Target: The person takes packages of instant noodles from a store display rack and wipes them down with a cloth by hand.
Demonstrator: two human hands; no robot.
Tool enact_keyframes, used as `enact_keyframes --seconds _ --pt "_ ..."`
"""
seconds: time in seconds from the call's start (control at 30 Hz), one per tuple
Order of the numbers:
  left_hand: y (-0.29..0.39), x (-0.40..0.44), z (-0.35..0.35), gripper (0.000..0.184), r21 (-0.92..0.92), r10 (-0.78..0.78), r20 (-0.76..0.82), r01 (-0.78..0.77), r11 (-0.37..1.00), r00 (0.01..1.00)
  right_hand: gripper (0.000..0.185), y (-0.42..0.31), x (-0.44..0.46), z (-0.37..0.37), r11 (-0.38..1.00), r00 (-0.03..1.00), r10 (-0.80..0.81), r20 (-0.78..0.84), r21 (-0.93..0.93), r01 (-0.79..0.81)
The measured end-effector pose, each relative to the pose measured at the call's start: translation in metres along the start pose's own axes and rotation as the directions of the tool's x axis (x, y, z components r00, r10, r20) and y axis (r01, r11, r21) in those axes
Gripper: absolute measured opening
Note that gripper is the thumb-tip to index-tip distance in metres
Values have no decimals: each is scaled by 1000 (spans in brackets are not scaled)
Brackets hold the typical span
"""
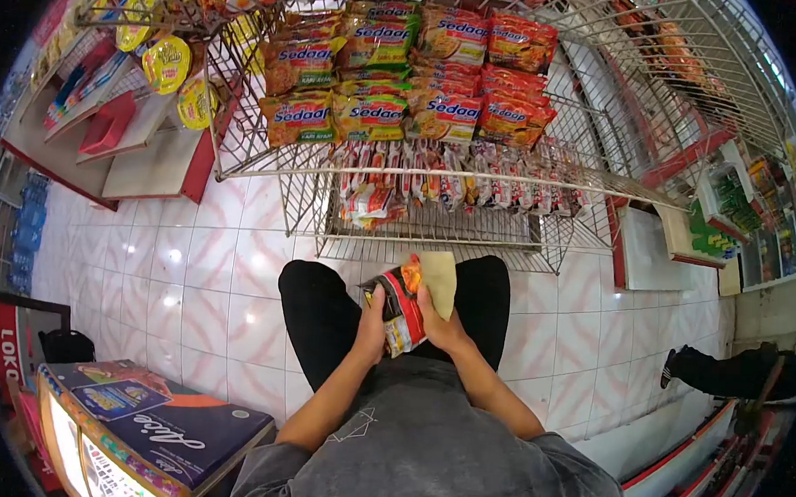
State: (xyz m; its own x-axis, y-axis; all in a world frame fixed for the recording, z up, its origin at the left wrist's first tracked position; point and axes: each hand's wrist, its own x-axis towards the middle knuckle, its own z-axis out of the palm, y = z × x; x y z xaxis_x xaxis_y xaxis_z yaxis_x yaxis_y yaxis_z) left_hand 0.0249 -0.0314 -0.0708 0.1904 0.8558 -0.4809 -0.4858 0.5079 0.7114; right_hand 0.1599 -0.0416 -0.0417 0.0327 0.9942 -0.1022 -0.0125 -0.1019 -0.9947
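Observation:
Low in front of my body, between my black-trousered knees, both hands hold a black, red and white noodle packet [393, 305]. My left hand [372, 324] is closed on the packet's left side. Around its right side is my right hand [439, 319], which also has a yellowish cloth or paper [442, 283] against it. The fingers behind the packet are hidden. Ahead stands a wire rack [421, 172] with rows of Sedaap noodle packets [370, 115] and smaller packets [461, 179] on the level below.
Yellow cups [166, 64] hang at the upper left beside wooden shelves [157, 165]. A dark blue freezer top [168, 426] is at the lower left. On the right are shelves with green bottles [711, 233] and another person's dark-clothed leg [728, 372]. Tiled floor [232, 284] surrounds me.

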Motion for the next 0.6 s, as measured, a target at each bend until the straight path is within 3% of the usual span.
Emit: enact_keyframes --seconds 0.03,0.13,0.17,0.27,0.3,0.4,0.43,0.53,0.57,0.6 --pt "2 -1 0 61 56 -24 30 23 998 999 47 -2 2 -5 998 994 35 103 -49 -30" --pt "11 2 3 62 -36 29 -48 -31 999 998 51 -22 -2 2 938 966 -236 108 -234 256" --pt "17 3 5 67 -126 70 -74 -79 989 995 56 -34 -4 -1 870 948 -230 219 -391 301" --pt "47 -1 -2 66 -353 -20 50 37 935 999 53 -29 -14 -8 780 863 -257 435 -434 451" --pt "47 0 -9 61 -393 -26 59 47 918 998 48 -9 -15 -8 796 882 -279 380 -422 434" --pt "41 -3 -23 55 -251 -50 77 68 966 996 46 6 -29 -4 996 988 -89 122 27 87" --pt "41 -10 -22 50 -314 -115 103 142 939 988 44 7 -32 -7 1000 997 24 71 0 -24" --pt "37 -15 -5 49 -77 -31 85 38 996 996 41 -4 -23 -15 943 966 240 92 215 -255" --pt "29 -3 -21 50 66 -140 107 134 989 984 42 -1 -20 -13 975 993 118 -12 189 -114" --pt "22 2 -23 50 140 -56 61 47 989 997 42 -3 -20 -12 973 992 122 -20 199 -116"
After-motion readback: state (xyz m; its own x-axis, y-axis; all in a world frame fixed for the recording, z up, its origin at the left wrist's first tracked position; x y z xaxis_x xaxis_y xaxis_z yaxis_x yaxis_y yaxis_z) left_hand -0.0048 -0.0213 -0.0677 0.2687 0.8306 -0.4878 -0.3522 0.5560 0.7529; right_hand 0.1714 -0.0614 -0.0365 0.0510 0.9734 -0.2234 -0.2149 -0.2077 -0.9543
